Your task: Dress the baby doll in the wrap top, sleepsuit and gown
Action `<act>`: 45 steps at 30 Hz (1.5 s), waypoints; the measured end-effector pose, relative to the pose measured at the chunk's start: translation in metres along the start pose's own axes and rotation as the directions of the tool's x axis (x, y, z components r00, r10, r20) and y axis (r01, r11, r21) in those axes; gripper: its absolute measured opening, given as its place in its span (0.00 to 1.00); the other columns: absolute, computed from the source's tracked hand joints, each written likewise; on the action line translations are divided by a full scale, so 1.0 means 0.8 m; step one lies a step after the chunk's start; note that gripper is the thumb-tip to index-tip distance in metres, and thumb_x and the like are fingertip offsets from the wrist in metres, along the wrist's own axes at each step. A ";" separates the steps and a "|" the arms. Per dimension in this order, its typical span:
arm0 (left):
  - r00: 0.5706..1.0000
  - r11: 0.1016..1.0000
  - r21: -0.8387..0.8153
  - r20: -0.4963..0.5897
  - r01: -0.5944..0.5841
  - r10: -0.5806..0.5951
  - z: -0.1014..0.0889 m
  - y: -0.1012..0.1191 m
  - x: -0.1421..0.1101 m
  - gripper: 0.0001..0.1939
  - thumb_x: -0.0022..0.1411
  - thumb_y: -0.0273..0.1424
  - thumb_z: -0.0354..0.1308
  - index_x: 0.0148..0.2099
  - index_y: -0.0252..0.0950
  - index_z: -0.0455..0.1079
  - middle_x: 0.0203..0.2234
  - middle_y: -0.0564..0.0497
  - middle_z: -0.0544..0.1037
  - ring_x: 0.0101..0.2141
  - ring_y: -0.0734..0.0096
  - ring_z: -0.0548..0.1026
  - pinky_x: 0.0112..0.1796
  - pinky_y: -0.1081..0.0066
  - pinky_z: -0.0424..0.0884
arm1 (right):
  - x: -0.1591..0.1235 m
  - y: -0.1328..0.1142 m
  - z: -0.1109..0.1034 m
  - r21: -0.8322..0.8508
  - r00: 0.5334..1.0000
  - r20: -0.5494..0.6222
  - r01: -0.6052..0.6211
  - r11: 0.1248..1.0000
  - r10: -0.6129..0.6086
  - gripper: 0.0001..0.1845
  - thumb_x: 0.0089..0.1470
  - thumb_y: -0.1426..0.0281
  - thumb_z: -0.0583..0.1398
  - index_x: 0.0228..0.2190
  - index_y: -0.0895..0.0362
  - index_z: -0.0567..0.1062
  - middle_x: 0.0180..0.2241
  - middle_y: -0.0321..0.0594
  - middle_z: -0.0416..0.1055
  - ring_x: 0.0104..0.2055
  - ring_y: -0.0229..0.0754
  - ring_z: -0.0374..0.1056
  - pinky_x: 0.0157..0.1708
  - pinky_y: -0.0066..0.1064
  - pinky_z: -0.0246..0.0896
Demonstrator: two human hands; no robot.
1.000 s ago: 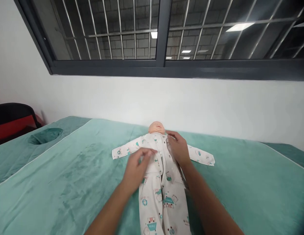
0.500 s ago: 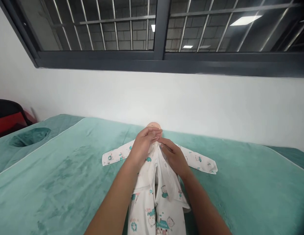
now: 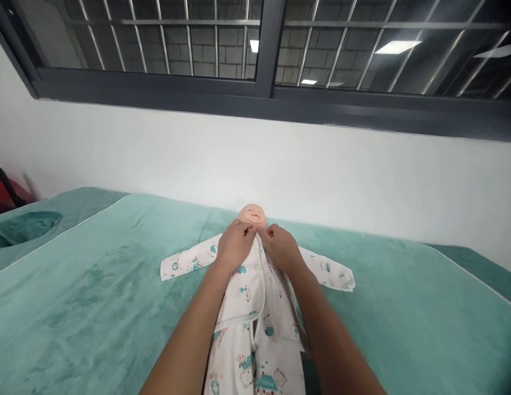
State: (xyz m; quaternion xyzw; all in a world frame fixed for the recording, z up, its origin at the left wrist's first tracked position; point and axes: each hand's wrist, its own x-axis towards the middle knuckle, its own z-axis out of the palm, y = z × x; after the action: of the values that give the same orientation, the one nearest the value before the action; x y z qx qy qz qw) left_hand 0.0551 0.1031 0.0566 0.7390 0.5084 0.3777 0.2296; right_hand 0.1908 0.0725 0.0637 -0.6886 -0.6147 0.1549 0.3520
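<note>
A baby doll [image 3: 252, 214] lies on its back, head toward the wall. It wears a white printed baby jacket [image 3: 243, 291] with both sleeves spread wide, over matching printed trousers [image 3: 234, 362]. At the neckline, just below the doll's chin, my left hand [image 3: 236, 244] pinches one front edge of the jacket. Close beside it my right hand [image 3: 280, 247] pinches the other front edge, the fingertips of both hands nearly meeting. Below my hands the front edges hang loose, with small snaps showing along one. Fingers hide the exact spot they grip.
A green plush cover [image 3: 127, 307] spreads under the doll, with a round hole [image 3: 27, 227] at its left end. A white wall [image 3: 177, 148] stands behind, below a dark-framed barred window [image 3: 263, 93]. A black and red object [image 3: 2, 192] shows at the far left.
My left hand has moved up from the doll's chest to the neckline. Both hands have come together there and closed on the jacket's front edges. The camera view has shifted slightly.
</note>
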 end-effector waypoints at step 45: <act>0.966 0.739 -0.634 0.053 0.230 -0.255 -0.009 0.015 0.000 0.05 0.50 0.29 0.60 0.32 0.34 0.74 0.28 0.50 0.78 0.29 0.72 0.74 0.34 0.72 0.67 | 0.017 0.017 0.017 0.700 0.993 0.116 -0.056 0.712 -0.036 0.17 0.46 0.57 0.63 0.33 0.56 0.78 0.33 0.40 0.77 0.35 0.44 0.71 0.35 0.33 0.65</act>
State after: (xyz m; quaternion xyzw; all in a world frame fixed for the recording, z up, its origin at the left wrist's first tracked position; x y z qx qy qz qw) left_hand 0.0562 0.0983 0.0695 0.5384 0.4468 0.5074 0.5030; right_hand 0.1948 0.0893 0.0478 -0.4960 -0.5262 0.4202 0.5482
